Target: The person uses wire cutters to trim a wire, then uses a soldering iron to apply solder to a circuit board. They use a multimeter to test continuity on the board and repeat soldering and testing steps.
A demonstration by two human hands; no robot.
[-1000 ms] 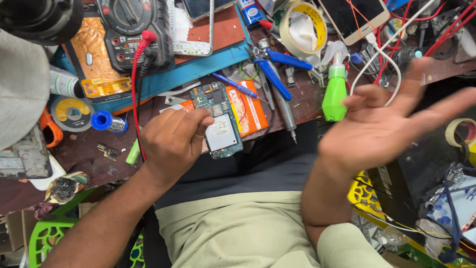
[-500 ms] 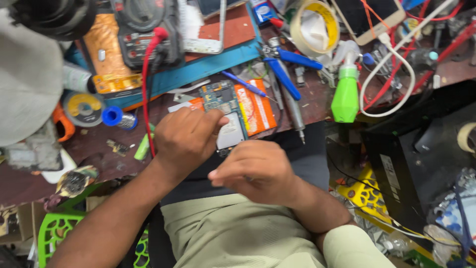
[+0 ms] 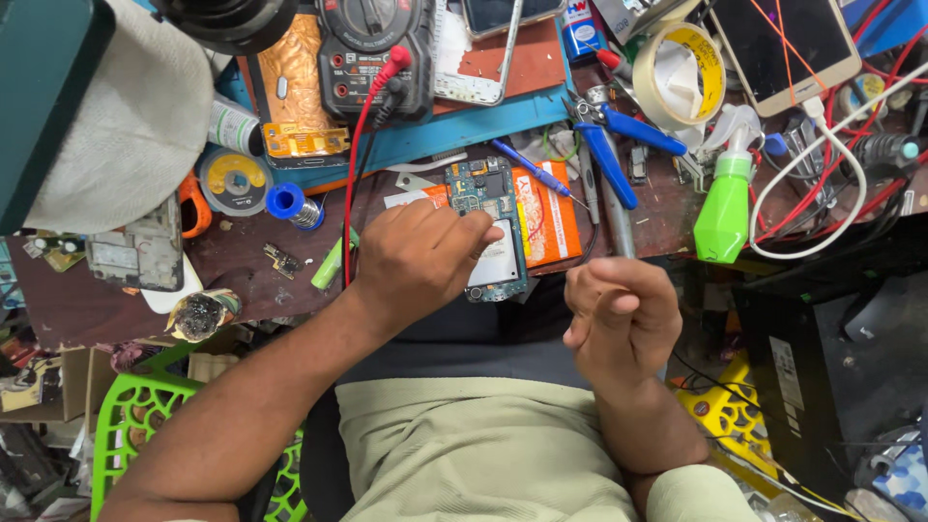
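Note:
An opened phone with a bare blue-green circuit board [image 3: 491, 227] lies at the near edge of a dark wooden workbench [image 3: 87, 300], on top of an orange pack [image 3: 543, 213]. My left hand [image 3: 420, 256] rests on the phone's left side, fingers curled over it and holding it down. My right hand [image 3: 619, 314] hovers off the bench's near edge, to the right of the phone, its fingers loosely curled with nothing visible in them.
Blue-handled pliers [image 3: 609, 145], a thin blue screwdriver [image 3: 532, 174], a green spray bottle [image 3: 727, 203] and a tape roll [image 3: 677, 72] lie right of the phone. A multimeter [image 3: 372, 48] with a red lead, solder spools [image 3: 232, 179] and a white cap [image 3: 126, 126] sit left. Green plastic chair [image 3: 130, 420] below.
My right hand went from spread open at the right, to down over my lap, and now sits raised and curled beside the phone. My left hand stayed on the phone.

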